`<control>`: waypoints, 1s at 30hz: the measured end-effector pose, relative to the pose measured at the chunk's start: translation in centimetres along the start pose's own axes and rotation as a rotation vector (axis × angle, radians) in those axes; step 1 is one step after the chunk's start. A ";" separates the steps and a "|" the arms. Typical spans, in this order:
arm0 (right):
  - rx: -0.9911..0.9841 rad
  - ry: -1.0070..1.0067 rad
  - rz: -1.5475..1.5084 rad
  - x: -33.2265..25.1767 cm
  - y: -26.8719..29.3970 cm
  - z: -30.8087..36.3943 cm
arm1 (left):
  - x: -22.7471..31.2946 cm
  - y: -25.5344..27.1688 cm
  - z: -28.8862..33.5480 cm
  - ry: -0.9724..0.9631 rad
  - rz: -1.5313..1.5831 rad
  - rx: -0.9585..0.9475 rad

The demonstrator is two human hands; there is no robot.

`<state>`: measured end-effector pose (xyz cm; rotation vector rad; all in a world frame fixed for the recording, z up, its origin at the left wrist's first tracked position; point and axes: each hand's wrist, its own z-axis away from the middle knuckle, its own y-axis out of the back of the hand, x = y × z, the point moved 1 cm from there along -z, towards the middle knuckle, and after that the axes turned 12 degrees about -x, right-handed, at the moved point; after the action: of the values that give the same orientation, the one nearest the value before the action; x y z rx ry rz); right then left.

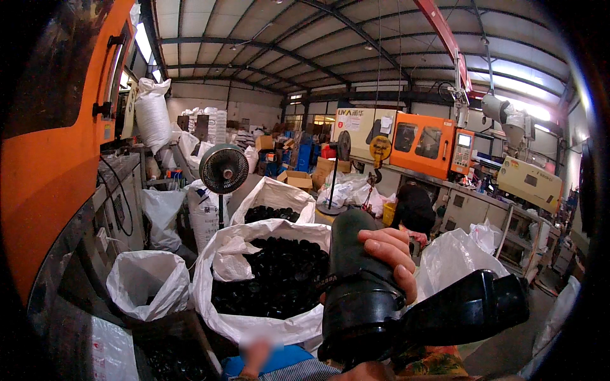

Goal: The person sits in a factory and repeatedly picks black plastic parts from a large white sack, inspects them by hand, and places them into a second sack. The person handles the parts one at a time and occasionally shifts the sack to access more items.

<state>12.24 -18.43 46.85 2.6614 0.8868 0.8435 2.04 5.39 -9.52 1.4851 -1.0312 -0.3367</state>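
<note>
Close up, a black plastic part (359,311) fills the lower middle right. It has a thick upright cylinder and a shorter arm branching off to the right. Fingers curl round the cylinder's right side; they appear to be my left hand (391,254), closed on it, its palm hidden behind. At the bottom edge, a bit of skin, seemingly my right hand (365,372), touches the part's lower end, its fingers hidden. Behind the part stands a large white woven sack (213,305) filled with small black plastic pieces (276,279).
A second white sack (295,193) of black pieces stands behind. Another open sack (146,282) is at left, below an orange machine (54,146). A black fan (223,169) and a yellow crane hook (380,149) rise farther back. A dark-clothed person (416,206) bends by the right-hand machines.
</note>
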 end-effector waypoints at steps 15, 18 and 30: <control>-0.003 -0.181 0.069 -1.8 0.0 -0.6 | 5.3 10.4 2.4 0.201 0.218 0.008; 0.014 -0.127 0.067 -1.4 -0.1 -0.6 | 5.4 10.1 2.2 0.201 0.223 0.005; 0.071 -0.021 0.063 -0.8 -0.3 -0.7 | 3.6 6.4 1.3 0.111 0.198 0.010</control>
<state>11.15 -18.66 46.89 2.7677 0.8476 0.8110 0.64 2.70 -2.72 1.3812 -1.0815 -0.1078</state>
